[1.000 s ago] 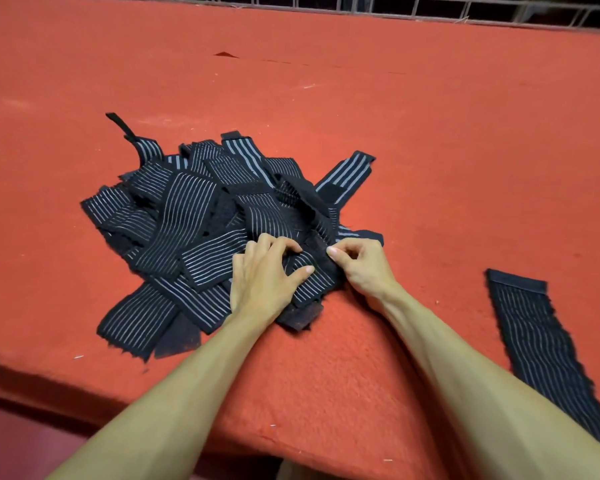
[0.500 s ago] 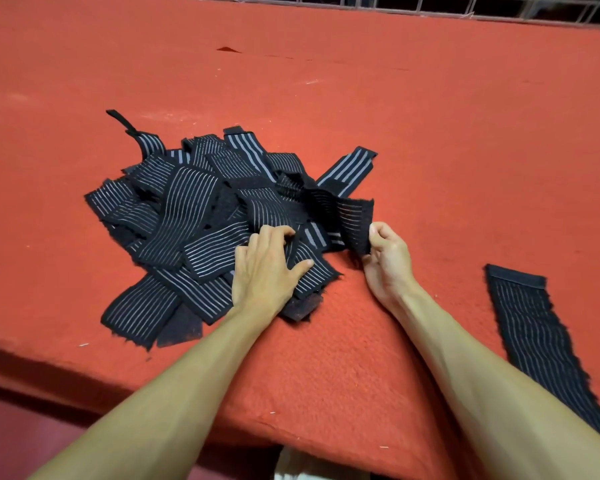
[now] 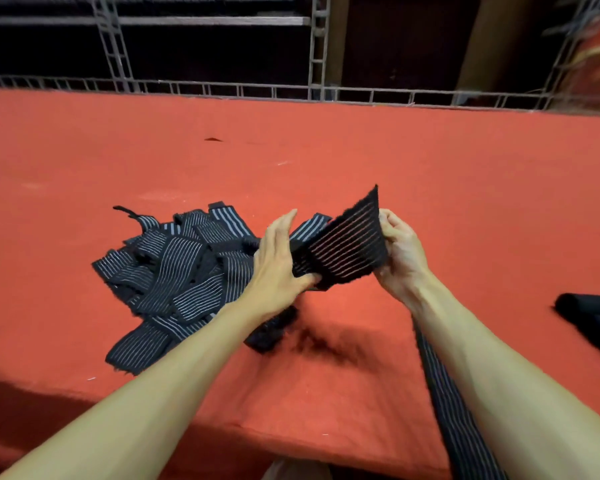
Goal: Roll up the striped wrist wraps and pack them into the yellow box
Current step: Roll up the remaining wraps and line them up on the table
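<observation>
A black elastic wrist wrap w/ thin pale stripes is held taut btwn both hands above the red felt table, just right of the heap of striped black wraps: its lower-left corner is pinched by the left hand, fingers raised behind the cloth, and its right edge is gripped by the curled right hand. A long striped strip is seen hanging under the right forearm, cut off at the bottom edge, and some left fingers are hidden by the cloth. A dark rolled bundle, blurred and part-cropped, is lying far right; a grey metal railing is seen behind the table.
</observation>
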The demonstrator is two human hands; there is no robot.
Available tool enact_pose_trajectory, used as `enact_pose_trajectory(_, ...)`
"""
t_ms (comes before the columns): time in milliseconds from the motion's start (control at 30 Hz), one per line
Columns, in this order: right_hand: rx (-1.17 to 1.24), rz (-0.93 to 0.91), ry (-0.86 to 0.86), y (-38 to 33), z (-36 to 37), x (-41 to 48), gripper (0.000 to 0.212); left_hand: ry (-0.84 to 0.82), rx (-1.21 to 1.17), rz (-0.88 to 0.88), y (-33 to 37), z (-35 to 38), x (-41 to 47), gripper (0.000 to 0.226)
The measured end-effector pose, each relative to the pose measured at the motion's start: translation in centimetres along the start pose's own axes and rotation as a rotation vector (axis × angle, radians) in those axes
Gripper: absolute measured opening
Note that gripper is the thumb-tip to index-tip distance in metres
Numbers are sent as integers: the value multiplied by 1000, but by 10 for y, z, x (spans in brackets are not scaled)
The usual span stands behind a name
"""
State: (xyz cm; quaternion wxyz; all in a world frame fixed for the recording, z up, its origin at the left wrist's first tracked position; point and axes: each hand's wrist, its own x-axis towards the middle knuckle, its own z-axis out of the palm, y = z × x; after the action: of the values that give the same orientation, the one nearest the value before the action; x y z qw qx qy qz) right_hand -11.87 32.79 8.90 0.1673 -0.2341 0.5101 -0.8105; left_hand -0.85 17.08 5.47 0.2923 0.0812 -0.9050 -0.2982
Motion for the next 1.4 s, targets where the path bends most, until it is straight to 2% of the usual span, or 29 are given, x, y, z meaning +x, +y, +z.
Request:
enact_pose_trajectory(67,5,-13,-95,-27,0,-7,9,-100,-89,20,24,-3,7,95)
enact_pose_trajectory(100,-1,-21,-124,-40,-3,-12,8,-171,-179,41,39,-3,9,79)
enact_pose_trajectory(167,-5,-18,-150,-62,-7,-20,17,-299,-344,51,62,1,8,34)
enact_pose_trajectory(233,-40,-28,-128,-82,-15,-30,37,-356,-441,30,86,5,1,9)
enact_pose_trajectory(300,-92,-36,-98,-96,-22,-40,56,-351,-504,1,105,7,-6,9)
enact_pose_trajectory(333,-110,-40,-84,-102,-25,-43,57,-360,-541,-17,112,7,-9,10)
enact_pose_trajectory(433,-121,-63,-49,-116,-35,-52,43,-428,-633,-88,134,-2,-18,9)
enact_pose_trajectory(600,-188,-60,-20,-128,-44,-62,28,-548,-842,-203,157,-18,-32,27)
enact_pose_trajectory(733,-395,15,-2,-116,-59,-61,9,-641,-935,-280,153,-14,-51,26)
enact_pose_trajectory(900,-725,252,-74,-79,-88,-54,7,-735,-836,-437,123,25,-75,18)
enact_pose_trajectory(1033,-865,261,-85,-51,-100,-49,7,-772,-680,-532,91,59,-85,24)
enact_pose_trajectory(1200,-995,216,-22,-15,-119,-17,13,-642,-500,-456,68,90,-78,21)
enact_pose_trajectory(1333,-1255,154,-33,8,-135,8,11,-554,-115,-273,42,116,-64,27)
enact_pose_trajectory(1400,-1330,155,-42,21,-142,17,19,-499,37,-233,32,128,-62,33)
